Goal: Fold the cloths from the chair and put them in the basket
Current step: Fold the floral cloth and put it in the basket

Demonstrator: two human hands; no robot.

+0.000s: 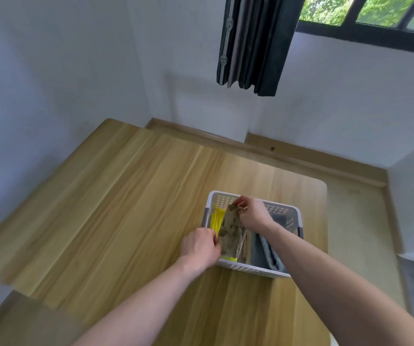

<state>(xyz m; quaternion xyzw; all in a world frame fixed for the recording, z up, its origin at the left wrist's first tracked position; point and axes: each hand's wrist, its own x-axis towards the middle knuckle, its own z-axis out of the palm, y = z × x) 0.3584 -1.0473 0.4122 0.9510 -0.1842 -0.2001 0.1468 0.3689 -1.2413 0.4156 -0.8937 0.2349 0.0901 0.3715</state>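
White perforated plastic basket [284, 213] with grey handles near the right edge of the light wooden desk [126, 208], toward the near side. Inside it, standing on edge: folded bright yellow cloth [216, 219] against the left wall, folded brown patterned cloth [232, 233] just beside it, folded grey cloths [267, 250] in the right part. Left hand [201, 247] at the basket's near-left corner, fingers curled and pinching the near end of the brown patterned cloth; whether also touching the yellow one, cannot tell. Right hand [252, 213] over the basket's far side, fingers curled round the far upper end of the same brown cloth. Cloth held between both hands, lower part already down inside the basket, touching the yellow cloth. Both forearms bare, reaching in from the near edge of the desk. Beyond the far edge, white wall, dark curtain [253, 46] hanging beside a black-framed window [375, 28] with green foliage outside. Rest of the desk surface blurred.
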